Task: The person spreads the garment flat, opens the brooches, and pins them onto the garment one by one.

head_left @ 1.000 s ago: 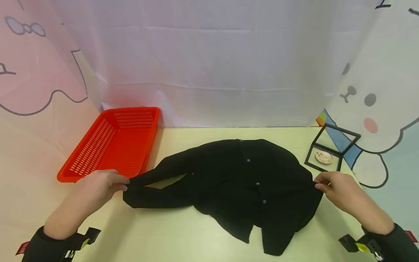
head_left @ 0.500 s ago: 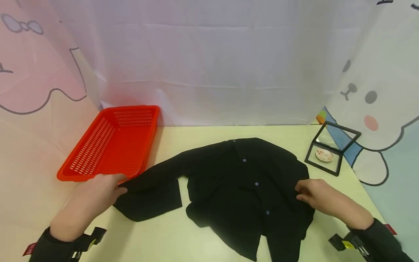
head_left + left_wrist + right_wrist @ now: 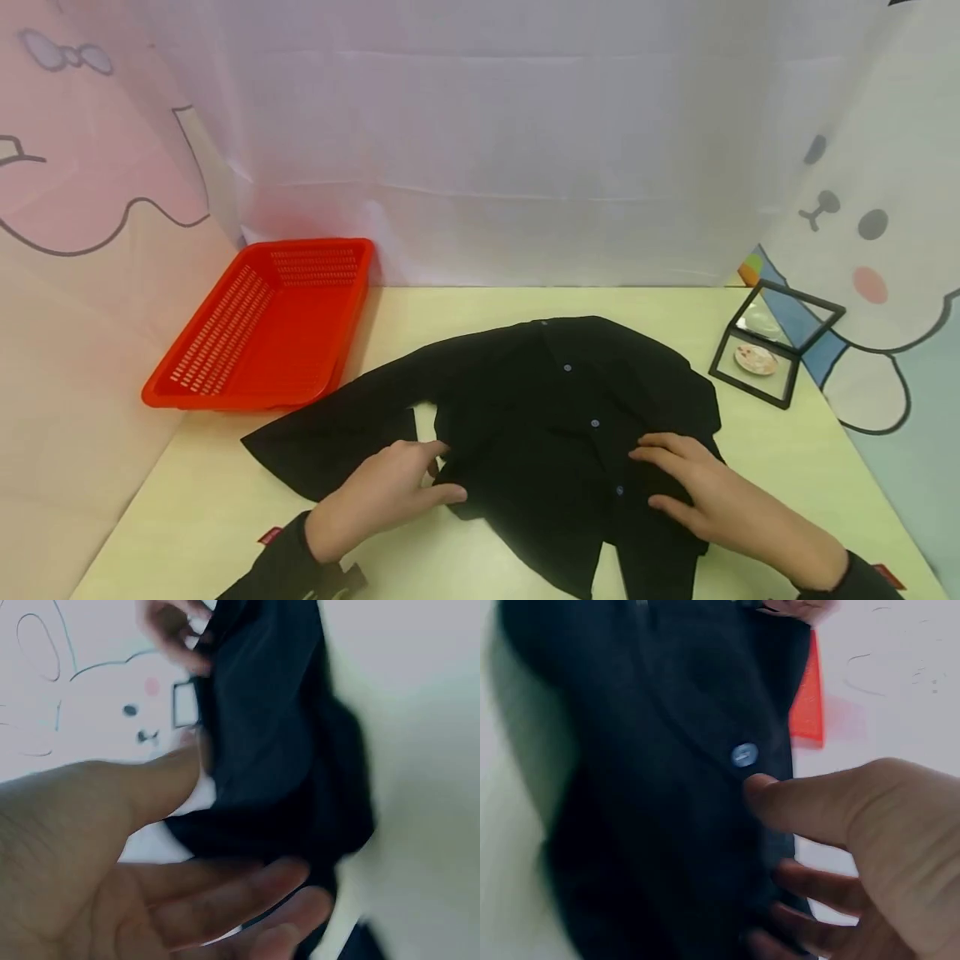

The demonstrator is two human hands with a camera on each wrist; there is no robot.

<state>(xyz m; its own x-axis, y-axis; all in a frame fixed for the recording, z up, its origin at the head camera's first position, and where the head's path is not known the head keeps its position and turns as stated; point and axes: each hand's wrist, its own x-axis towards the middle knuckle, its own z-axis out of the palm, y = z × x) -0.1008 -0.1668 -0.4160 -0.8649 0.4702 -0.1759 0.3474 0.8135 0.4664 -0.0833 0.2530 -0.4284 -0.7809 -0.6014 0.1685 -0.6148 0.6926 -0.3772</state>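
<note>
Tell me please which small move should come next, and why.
Perhaps the left hand should pinch the nearby sleeve and fold it over the shirt front: this sleeve sticks out toward the basket, its end bent back, and that hand looks free.

Matt cloth shirt (image 3: 517, 433); plastic basket (image 3: 352, 333)

A red perforated plastic basket (image 3: 288, 333) stands at the far left of a pale table (image 3: 172, 492). Far right, an open hinged black frame (image 3: 780, 347) surrounds a pale oval piece (image 3: 756, 360). Cartoon-printed sheeting (image 3: 112, 200) flanks both.
</note>
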